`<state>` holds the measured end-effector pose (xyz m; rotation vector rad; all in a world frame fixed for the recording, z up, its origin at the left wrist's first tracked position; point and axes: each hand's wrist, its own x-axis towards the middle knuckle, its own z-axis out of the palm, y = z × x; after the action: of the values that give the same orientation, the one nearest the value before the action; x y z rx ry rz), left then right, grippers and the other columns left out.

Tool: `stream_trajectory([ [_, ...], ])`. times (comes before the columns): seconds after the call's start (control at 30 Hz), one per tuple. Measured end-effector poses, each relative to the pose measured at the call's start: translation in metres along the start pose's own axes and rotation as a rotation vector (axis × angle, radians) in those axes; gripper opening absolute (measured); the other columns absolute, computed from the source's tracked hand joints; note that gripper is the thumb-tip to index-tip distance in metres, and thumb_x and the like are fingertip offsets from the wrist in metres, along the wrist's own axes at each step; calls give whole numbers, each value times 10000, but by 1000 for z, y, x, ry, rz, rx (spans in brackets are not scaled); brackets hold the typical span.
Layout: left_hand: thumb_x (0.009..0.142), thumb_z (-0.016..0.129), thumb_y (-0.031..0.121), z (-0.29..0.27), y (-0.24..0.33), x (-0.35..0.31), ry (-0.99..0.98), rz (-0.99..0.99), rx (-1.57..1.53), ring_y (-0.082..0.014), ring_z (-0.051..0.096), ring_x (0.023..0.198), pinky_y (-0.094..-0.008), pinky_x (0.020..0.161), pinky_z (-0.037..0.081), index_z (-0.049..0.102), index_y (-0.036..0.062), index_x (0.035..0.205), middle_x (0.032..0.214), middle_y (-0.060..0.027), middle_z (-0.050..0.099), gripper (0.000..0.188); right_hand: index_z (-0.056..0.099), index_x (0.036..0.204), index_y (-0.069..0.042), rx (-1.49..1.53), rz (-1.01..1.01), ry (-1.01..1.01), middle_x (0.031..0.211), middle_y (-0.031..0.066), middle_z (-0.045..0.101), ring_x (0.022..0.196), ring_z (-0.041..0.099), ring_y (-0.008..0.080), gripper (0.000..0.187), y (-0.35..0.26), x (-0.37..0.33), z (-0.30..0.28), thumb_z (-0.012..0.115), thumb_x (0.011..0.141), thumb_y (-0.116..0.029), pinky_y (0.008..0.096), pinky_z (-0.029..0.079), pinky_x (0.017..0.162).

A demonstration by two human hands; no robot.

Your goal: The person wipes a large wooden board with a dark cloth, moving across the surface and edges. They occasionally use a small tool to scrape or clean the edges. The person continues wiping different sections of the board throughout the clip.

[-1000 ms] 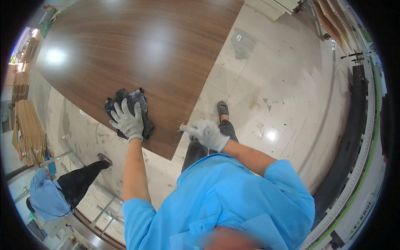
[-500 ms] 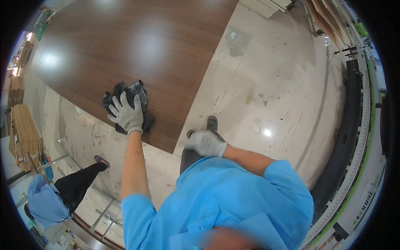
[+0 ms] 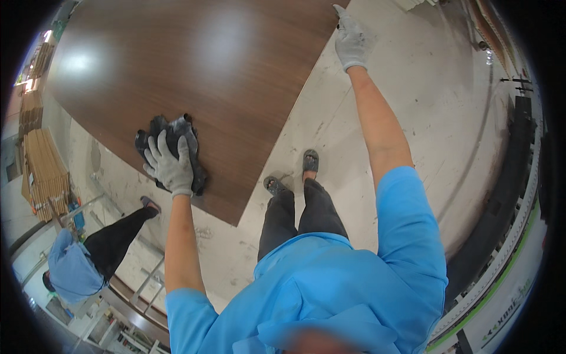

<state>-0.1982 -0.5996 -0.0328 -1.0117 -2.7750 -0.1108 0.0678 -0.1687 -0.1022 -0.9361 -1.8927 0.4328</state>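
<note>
A large brown wood-grain board [image 3: 247, 76] fills the upper left of the head view. On its near left part lies a crumpled black cloth [image 3: 191, 144]. My left hand [image 3: 170, 165], in a grey work glove, rests flat on this cloth with the fingers spread. Far out along the board's right side is my right hand [image 3: 354, 44], gloved too. One of its digits reaches over the board's edge, while the others look curled and are partly hidden. It appears closed on that edge.
Pale floor [image 3: 336, 124] with marks runs right of the board. At left, a co-worker [image 3: 76, 265] in blue stands near a metal frame [image 3: 147, 277] and stacked brown cardboard [image 3: 46, 171]. A long machine with a black curved bar [image 3: 501, 194] lines the right side.
My right hand has swung from in front of my body out to the board's far right edge. My left hand and the cloth have shifted slightly left in view.
</note>
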Motion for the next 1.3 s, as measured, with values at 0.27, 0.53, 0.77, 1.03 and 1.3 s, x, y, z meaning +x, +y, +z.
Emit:
stream_trajectory([
  [0.27,949,457,676,2,1,2,-6,-3,-19,-443,294,1460,-639,1188,144,468,254,1463,1587,-148,369,665,636,1353,-285,4,69,-141,1070,114,711,849,624,307,492,-108,-113,-18,448,971,-39,403,503,755],
  [0.53,954,408,709,3,2,4,-62,-23,-18,-457,264,1474,-662,1182,131,413,253,1497,1610,-166,320,710,639,1298,-71,36,-84,-140,1152,118,702,992,630,341,435,-238,-315,-21,468,907,9,417,505,834],
  [0.77,952,386,722,3,3,7,-80,-19,8,-441,267,1477,-665,1178,135,412,266,1502,1612,-159,320,715,544,1418,-193,320,-235,-1094,1043,104,645,933,628,320,584,-312,-378,-84,525,859,-23,441,503,767],
  [1.03,950,372,722,-2,7,7,-121,-40,7,-453,258,1484,-668,1185,131,406,263,1509,1623,-151,307,724,402,1526,-253,-151,-135,-587,921,108,636,721,632,264,768,-289,-312,-69,540,816,6,389,542,638],
  [1.3,955,372,713,-5,8,5,-98,-21,-30,-458,254,1485,-676,1184,125,423,263,1496,1617,-159,314,706,573,1406,-266,80,51,-725,883,66,600,841,605,256,562,-324,-359,-78,507,899,-32,385,520,731],
])
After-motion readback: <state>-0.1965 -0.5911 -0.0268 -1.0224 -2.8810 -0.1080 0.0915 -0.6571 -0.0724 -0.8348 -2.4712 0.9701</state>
